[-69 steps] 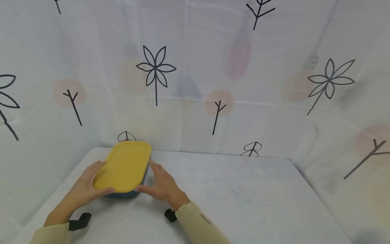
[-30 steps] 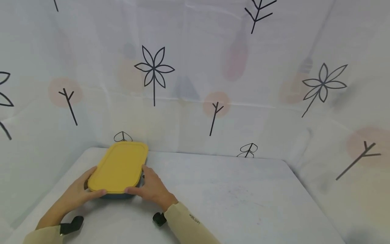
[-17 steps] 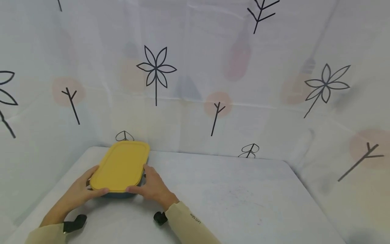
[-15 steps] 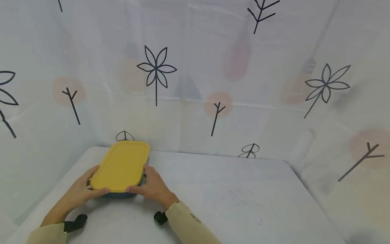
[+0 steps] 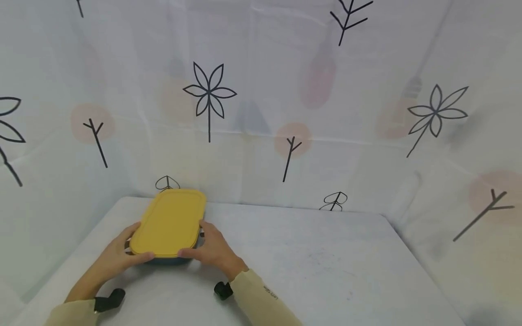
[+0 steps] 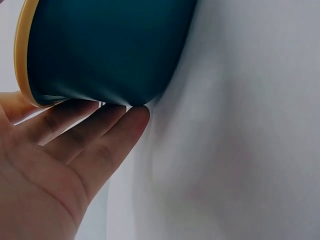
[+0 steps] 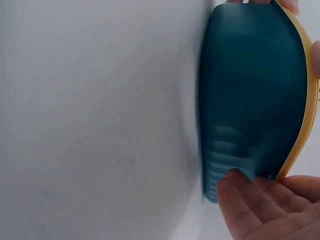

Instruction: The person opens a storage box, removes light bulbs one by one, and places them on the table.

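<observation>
A food container with a flat yellow lid (image 5: 169,222) stands at the back left of the white table. Its dark teal body (image 7: 250,90) shows below the lid and has ribs at one end in the right wrist view. My left hand (image 5: 116,258) holds the near left corner, thumb at the front lid edge, fingers along the side. In the left wrist view those fingertips (image 6: 140,114) touch the teal wall (image 6: 110,50). My right hand (image 5: 218,249) holds the near right corner in the same way. Whether the container's base touches the table is unclear.
The white table (image 5: 326,262) extends to the right and has faint marks on it. A white cloth (image 5: 253,172) printed with flowers and twigs hangs behind the table and along both sides. A dark strap mount (image 5: 110,299) sits at each wrist, beside the beige sleeves.
Both hands and the container first shift a little left, then move slightly right again. The hands keep their places at its near corners, and the lid stays on.
</observation>
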A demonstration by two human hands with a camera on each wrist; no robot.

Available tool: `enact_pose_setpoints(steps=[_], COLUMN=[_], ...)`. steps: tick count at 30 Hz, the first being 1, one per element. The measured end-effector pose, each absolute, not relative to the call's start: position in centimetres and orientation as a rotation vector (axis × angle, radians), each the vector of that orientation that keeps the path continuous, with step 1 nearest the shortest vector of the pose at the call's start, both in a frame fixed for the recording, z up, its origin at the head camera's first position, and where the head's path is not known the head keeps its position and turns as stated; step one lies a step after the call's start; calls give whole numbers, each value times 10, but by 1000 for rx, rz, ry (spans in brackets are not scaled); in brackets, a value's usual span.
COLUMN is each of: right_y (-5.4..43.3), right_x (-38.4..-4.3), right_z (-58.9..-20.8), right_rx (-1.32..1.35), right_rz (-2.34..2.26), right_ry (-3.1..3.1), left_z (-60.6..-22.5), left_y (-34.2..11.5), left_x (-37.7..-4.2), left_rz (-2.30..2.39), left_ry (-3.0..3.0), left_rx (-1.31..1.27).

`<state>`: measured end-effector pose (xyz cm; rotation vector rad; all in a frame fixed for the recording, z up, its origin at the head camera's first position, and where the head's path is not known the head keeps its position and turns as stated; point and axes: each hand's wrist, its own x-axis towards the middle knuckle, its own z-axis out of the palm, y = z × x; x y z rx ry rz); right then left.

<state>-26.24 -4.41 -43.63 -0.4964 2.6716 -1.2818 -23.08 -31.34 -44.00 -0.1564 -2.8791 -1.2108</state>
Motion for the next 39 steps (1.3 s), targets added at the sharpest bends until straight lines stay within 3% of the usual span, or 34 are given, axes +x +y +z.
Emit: enact_pose_setpoints(steps=[39], right_y=[38], right_x=[-268], right_z=[-437], right_rx=[-511], right_rz=[-1370], right_ry=[2587], left_z=[-446], left_y=[-238], left_x=[-238], left_rz=[-1337], left_ry=[-2782], left_rx=[-192])
